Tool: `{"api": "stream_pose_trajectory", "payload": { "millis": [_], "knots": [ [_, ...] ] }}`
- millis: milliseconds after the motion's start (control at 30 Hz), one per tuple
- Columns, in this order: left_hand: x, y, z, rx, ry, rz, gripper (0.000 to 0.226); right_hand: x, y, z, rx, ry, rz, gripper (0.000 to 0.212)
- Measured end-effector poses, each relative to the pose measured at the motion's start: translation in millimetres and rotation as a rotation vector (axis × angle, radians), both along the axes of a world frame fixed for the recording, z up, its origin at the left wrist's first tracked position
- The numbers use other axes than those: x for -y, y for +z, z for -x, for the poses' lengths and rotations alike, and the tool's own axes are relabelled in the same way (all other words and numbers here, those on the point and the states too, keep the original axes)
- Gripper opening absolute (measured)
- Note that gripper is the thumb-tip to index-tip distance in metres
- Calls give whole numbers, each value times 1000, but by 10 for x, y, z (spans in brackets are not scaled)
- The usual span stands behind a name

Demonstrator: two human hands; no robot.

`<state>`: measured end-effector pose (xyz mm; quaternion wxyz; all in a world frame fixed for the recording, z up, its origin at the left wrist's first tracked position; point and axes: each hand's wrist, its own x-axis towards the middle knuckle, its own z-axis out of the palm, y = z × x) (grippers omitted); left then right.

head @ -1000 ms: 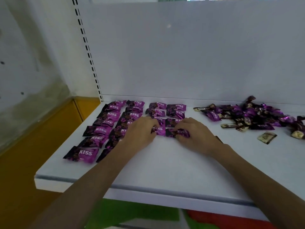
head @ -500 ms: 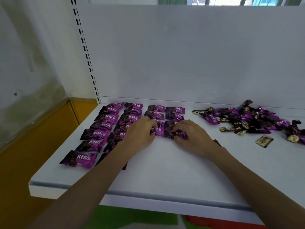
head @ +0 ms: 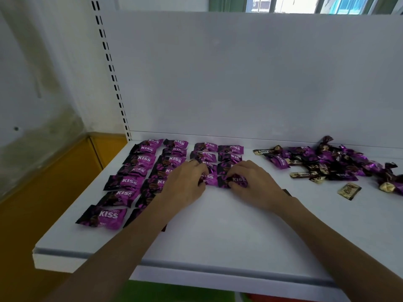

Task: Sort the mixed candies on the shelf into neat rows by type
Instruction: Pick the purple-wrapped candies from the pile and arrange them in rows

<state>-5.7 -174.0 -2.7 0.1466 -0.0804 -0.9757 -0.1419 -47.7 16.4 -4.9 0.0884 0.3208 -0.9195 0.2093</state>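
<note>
Purple KISS candies [head: 139, 160] lie in several rows on the left half of the white shelf [head: 218, 232]. My left hand [head: 185, 184] rests with curled fingers on the nearest candy [head: 208, 178] of the third row. My right hand [head: 254, 184] pinches the nearest candy [head: 236, 179] of the fourth row against the shelf. A mixed pile [head: 331, 162] of purple, brown and cream candies sits at the right. One gold-wrapped candy [head: 349, 191] lies apart, in front of the pile.
The shelf's white back panel [head: 239, 83] rises right behind the rows. A slotted upright [head: 113, 77] marks the shelf's left end, with a yellow ledge [head: 54, 177] beyond it. The shelf's front edge [head: 196, 269] is near me.
Both hands have stayed on the same two candies at the near ends of the right rows. The view has tilted up slightly.
</note>
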Motion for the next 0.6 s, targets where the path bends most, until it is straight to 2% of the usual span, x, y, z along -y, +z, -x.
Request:
{"api": "stream_pose_trajectory", "payload": {
  "millis": [133,300,467,600],
  "knots": [
    [25,-3,-14,-1,-4,-13,27,14,-6,4,5,1,-22,22],
    [66,53,-93,-6,-13,-99,39,42,21,-8,-9,-1,-19,25],
    [365,226,-179,-97,87,-201,31,99,54,-12,-43,20,46,26],
    [528,232,-215,-38,146,-166,36,218,60,6,-47,79,-16,47]
  ]
}}
